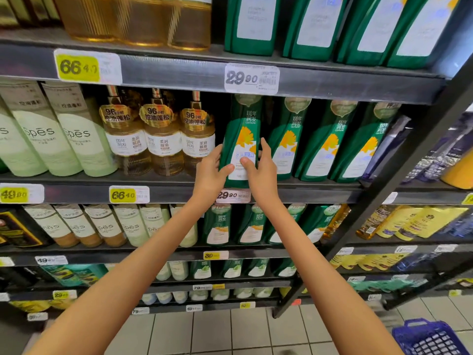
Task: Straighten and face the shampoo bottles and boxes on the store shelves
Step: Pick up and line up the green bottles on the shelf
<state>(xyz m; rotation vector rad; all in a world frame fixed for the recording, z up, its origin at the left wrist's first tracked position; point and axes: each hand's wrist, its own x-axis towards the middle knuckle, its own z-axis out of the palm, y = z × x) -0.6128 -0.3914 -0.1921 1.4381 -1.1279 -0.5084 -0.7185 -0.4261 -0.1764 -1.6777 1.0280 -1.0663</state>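
Head view — store shelves [179, 70] above tiled floor [217, 329].

4 green bottles [240, 129] (middle shelf [179, 193]), 3 amber pump bottles [163, 139], 3 pale Spes bottles [79, 139], 2 hands [211, 172]

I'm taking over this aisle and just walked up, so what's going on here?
A person is facing stock on a store shelf. The left hand and right hand grip the sides of a green shampoo bottle, thumbs on its front label, which faces outward. It is leftmost in a row of matching green bottles, beside amber pump bottles. A blue basket sits on the floor.
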